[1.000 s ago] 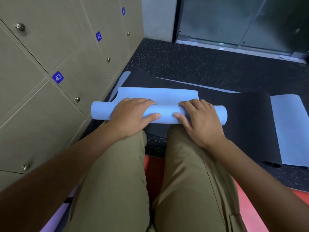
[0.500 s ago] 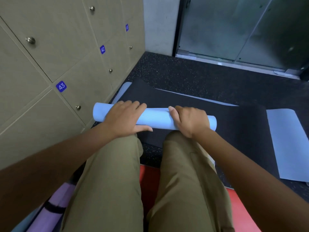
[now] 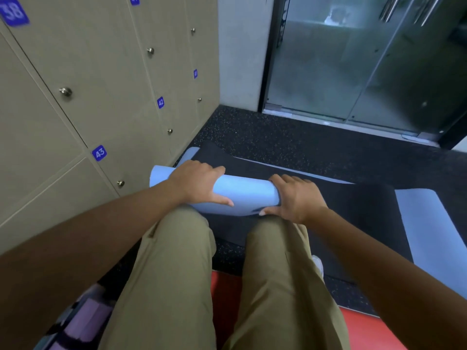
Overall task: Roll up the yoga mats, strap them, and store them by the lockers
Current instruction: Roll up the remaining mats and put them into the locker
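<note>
A light blue yoga mat (image 3: 247,195) is fully rolled into a tube and lies across a flat black mat (image 3: 358,205) just in front of my knees. My left hand (image 3: 197,183) wraps over the tube's left part, fingers on top and thumb along the near side. My right hand (image 3: 298,198) grips the tube's right end, thumb underneath. The beige lockers (image 3: 83,72) rise at the left, close to the tube's left end. A rolled purple mat (image 3: 83,324) with a dark strap lies at the bottom left beside my leg.
Another light blue mat (image 3: 434,228) lies flat at the right, partly under the black one. A red mat (image 3: 225,306) is under my legs. Glass doors (image 3: 353,66) stand ahead beyond speckled black floor (image 3: 290,137). A blue mat edge (image 3: 188,154) shows by the lockers.
The last flat part of the blue mat has been rolled into the tube. My right hand slid to the tube's right end. The camera tilted up, showing more lockers and door.
</note>
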The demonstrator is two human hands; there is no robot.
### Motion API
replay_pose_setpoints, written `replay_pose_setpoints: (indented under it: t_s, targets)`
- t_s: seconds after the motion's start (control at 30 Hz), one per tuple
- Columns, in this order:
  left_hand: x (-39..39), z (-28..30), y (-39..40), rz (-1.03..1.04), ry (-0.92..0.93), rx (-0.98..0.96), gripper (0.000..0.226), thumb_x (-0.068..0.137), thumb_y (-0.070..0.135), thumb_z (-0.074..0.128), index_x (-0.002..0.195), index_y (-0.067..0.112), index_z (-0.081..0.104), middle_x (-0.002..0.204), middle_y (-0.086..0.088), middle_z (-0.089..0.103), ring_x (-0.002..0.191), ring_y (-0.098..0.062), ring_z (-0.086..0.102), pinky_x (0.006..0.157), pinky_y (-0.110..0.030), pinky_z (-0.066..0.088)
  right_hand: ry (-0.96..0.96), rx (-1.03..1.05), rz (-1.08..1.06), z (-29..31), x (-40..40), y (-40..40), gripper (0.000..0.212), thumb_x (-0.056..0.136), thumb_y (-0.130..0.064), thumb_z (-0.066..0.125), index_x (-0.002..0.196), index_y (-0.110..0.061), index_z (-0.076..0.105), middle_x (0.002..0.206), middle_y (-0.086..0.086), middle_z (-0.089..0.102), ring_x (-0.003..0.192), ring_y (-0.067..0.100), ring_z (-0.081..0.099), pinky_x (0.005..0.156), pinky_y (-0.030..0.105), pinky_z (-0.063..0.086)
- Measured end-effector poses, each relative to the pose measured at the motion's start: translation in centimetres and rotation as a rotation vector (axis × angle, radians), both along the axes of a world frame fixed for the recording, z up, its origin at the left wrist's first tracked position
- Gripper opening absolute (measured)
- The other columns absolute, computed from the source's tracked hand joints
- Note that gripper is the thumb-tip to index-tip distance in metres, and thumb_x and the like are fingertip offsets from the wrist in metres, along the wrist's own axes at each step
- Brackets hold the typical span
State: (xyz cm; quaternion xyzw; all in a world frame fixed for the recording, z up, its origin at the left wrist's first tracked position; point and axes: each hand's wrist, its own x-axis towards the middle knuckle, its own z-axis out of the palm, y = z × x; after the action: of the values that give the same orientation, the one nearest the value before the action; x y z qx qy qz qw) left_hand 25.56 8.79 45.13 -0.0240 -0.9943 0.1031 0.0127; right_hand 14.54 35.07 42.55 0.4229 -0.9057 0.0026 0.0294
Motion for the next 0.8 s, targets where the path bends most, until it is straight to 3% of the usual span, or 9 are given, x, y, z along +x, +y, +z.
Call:
replay_pose_setpoints:
  t_s: [0.23, 0.37, 0.5, 0.6, 0.7, 0.8]
  targets:
    - [0.5, 5.8, 0.6, 0.010, 0.002, -0.009, 0.077, 0.064, 0.093, 0.059, 0.090, 0.022, 0.040, 0.066, 0.008, 0.045, 0.059, -0.018, 0.043, 0.049, -0.032, 0.020, 0.128, -0.069, 0.043, 4.5, -0.4, 0.7, 0.076, 0.071, -0.093, 0.051, 0.113, -0.030, 0.055, 0.092, -0.004, 0.065, 0.082, 0.025, 0.065, 0.066, 0.036, 0.049]
    - [2.9, 8.6, 1.4, 0.021, 0.048, 0.012, 0.075, 0.067, 0.088, 0.062, 0.093, 0.020, 0.042, 0.064, 0.007, 0.047, 0.054, -0.014, 0.042, 0.049, -0.034, 0.026, 0.187, -0.101, 0.065, 8.0, 1.5, 1.7, 0.080, 0.067, -0.097, 0.044, 0.111, -0.032, 0.054, 0.087, -0.007, 0.064, 0.076, 0.021, 0.064, 0.063, 0.036, 0.051]
    - [6.8, 10.4, 3.1, 0.074, 0.061, 0.009, 0.082, 0.067, 0.089, 0.058, 0.112, 0.021, 0.049, 0.074, 0.006, 0.058, 0.063, -0.017, 0.044, 0.058, -0.037, 0.038, 0.203, -0.136, 0.102, 10.8, 5.5, 3.5, 0.078, 0.066, -0.094, 0.050, 0.113, -0.032, 0.057, 0.090, -0.009, 0.066, 0.080, 0.019, 0.066, 0.062, 0.032, 0.047]
    - [9.9, 11.5, 4.7, 0.107, 0.046, 0.045, 0.075, 0.065, 0.091, 0.058, 0.100, 0.025, 0.046, 0.073, 0.008, 0.058, 0.059, -0.006, 0.036, 0.061, -0.037, 0.045, 0.245, -0.194, 0.137, 12.0, 8.7, 5.3, 0.078, 0.066, -0.091, 0.052, 0.112, -0.029, 0.061, 0.087, -0.008, 0.067, 0.077, 0.019, 0.066, 0.060, 0.029, 0.041]
    - [12.9, 12.1, 6.1, 0.121, -0.011, 0.110, 0.076, 0.061, 0.094, 0.056, 0.095, 0.027, 0.045, 0.069, 0.008, 0.057, 0.063, -0.011, 0.049, 0.061, -0.035, 0.048, 0.246, -0.219, 0.162, 12.3, 12.2, 6.9, 0.080, 0.071, -0.087, 0.053, 0.120, -0.025, 0.062, 0.094, -0.004, 0.068, 0.085, 0.022, 0.065, 0.068, 0.036, 0.051]
    - [16.0, 11.8, 7.9, 0.140, -0.112, 0.156, 0.080, 0.059, 0.095, 0.055, 0.108, 0.032, 0.047, 0.074, 0.010, 0.057, 0.071, -0.013, 0.055, 0.064, -0.033, 0.048, 0.211, -0.237, 0.184, 11.7, 16.2, 8.2, 0.081, 0.078, -0.081, 0.052, 0.131, -0.020, 0.059, 0.107, -0.002, 0.065, 0.097, 0.025, 0.061, 0.079, 0.044, 0.054]
